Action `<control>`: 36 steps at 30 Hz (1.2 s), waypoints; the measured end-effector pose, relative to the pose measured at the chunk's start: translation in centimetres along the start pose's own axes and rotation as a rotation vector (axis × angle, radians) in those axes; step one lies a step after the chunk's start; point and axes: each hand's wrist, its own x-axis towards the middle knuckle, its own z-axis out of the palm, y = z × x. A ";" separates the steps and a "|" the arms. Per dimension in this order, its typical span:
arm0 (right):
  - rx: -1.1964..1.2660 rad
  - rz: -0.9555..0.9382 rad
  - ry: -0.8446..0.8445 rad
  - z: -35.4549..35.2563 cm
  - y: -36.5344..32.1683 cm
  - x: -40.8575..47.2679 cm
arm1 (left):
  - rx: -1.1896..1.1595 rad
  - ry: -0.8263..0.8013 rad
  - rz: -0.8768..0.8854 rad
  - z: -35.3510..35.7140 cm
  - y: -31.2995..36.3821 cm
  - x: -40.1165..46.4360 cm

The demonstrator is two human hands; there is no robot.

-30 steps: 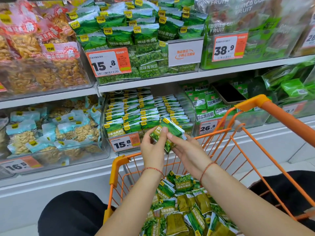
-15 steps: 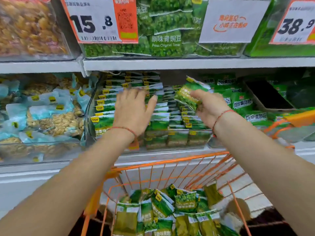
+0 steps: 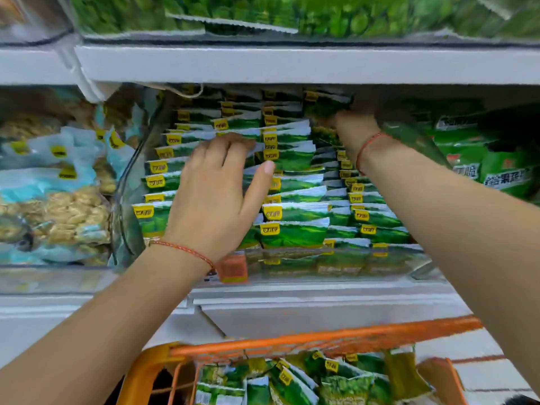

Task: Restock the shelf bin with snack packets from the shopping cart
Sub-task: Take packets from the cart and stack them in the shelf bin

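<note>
At the shelf bin's (image 3: 140, 159) back right corner, our right hand (image 3: 355, 127) pinches a light, crinkly green foil snack packet (image 3: 324, 108) by its edge; our left hand (image 3: 216, 194) lies flat and open on the rows.

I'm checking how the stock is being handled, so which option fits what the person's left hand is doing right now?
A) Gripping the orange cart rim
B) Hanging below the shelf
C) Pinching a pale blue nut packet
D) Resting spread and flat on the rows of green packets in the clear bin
D: the left hand lies with fingers straight across the upright green snack packets in the clear plastic shelf bin, well above the orange wire shopping cart.
</note>
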 end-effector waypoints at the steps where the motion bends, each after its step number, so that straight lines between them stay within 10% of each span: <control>1: -0.018 -0.005 -0.006 0.1 0.1 0.5 | 0.000 -0.002 0.002 0.0 0.0 0.0; 17: -0.412 -0.113 0.018 1.3 1.9 2.9 | -0.009 0.024 0.015 0.0 0.2 0.1; 36: -0.302 -0.162 0.096 -1.2 1.0 -1.0 | -0.069 0.170 0.087 -1.2 0.6 -0.4</control>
